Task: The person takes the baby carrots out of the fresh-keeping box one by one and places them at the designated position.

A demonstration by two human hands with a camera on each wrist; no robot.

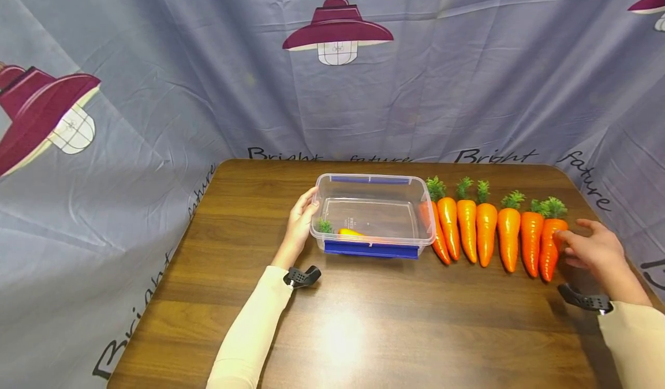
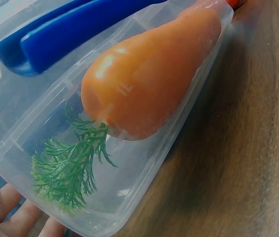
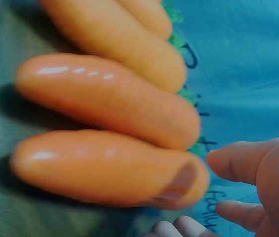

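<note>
A clear plastic food container [image 1: 374,242] with blue side clips stands on the table. My left hand [image 1: 301,219] touches its left end, fingers extended along the outside of the wall. Inside lies a toy carrot [image 2: 144,79] with a green leafy top [image 2: 70,168], along the near wall. Right of the container, several orange toy carrots [image 1: 486,233] form a row, tops pointing away from me. At the far right, my right hand [image 1: 594,247] hovers beside the end carrot [image 3: 109,168], thumb and fingers spread apart. Whether a fingertip touches that carrot is unclear.
The brown wooden table [image 1: 384,325] stretches in front of the container and carrots. A grey-blue curtain [image 1: 249,77] with printed lamps and lettering hangs behind and along both sides. The container's right end stands close against the leftmost carrots.
</note>
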